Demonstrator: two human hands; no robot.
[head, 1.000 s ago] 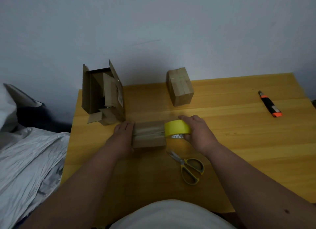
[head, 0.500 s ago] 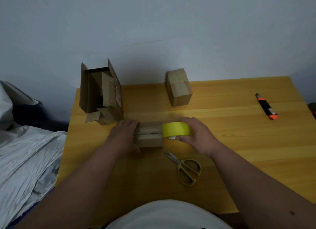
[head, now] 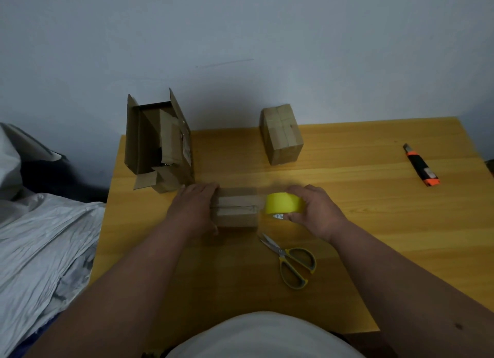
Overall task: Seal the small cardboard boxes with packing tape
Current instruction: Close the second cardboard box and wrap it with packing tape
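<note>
A small cardboard box (head: 236, 209) lies on the wooden table (head: 374, 224) in front of me, its top flaps closed with a seam along the middle. My left hand (head: 195, 210) holds its left end, fingers over the top and thumb at the front. My right hand (head: 315, 208) grips a yellow roll of packing tape (head: 284, 203) just off the box's right end, a strip of clear tape running over the box top. A second small box (head: 282, 134), wrapped in tape, stands at the back of the table.
A larger open cardboard box (head: 157, 141) stands at the back left with loose flaps. Yellow-handled scissors (head: 290, 258) lie near the front, right of centre. An orange and black utility knife (head: 421, 165) lies far right. Grey plastic sheeting (head: 40, 250) lies left of the table.
My right hand has drawn the tape roll a little to the right, off the box's right end. My left hand keeps its hold on the box.
</note>
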